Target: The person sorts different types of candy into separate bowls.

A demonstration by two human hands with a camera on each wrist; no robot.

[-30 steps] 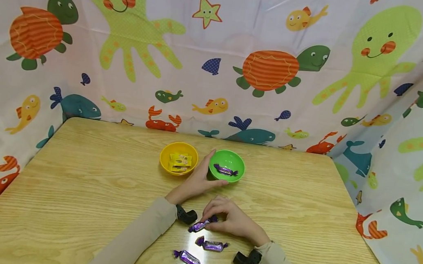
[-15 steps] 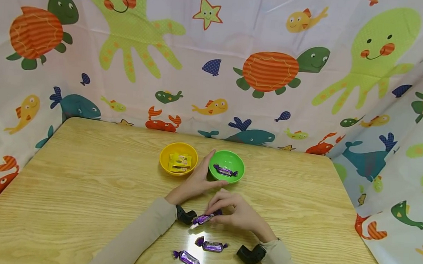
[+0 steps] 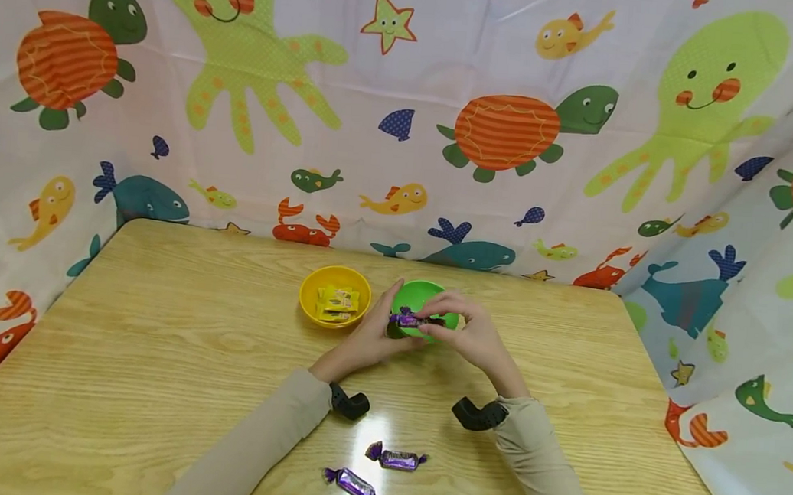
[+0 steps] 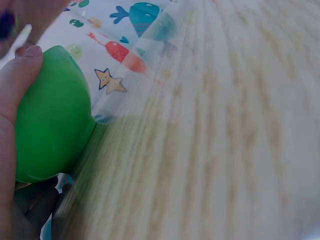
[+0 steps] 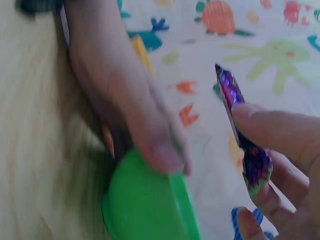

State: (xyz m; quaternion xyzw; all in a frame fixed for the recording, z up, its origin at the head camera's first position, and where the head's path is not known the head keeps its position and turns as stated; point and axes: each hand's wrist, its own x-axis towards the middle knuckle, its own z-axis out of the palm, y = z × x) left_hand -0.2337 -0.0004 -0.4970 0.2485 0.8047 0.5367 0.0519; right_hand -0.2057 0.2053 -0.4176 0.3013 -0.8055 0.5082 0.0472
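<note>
My left hand holds the green bowl from its left side, thumb at the near rim, as the left wrist view also shows with the bowl's outer wall. Over that bowl, my right hand pinches a purple foil-wrapped candy between thumb and fingers. In the right wrist view the candy is tilted, its twisted end near the palm, above the bowl's rim. What lies in the bowl is mostly hidden behind the held candy and fingers. Two more purple candies, one nearer and one farther, lie on the table.
Left of my left hand stands a yellow bowl with several small yellow packets inside. The wooden table backs onto a curtain printed with sea animals. Dark wrist mounts stick out from both sleeves.
My right hand has lifted a purple candy from the table and carried it forward to above the green bowl. My left hand has stayed at the bowl.
</note>
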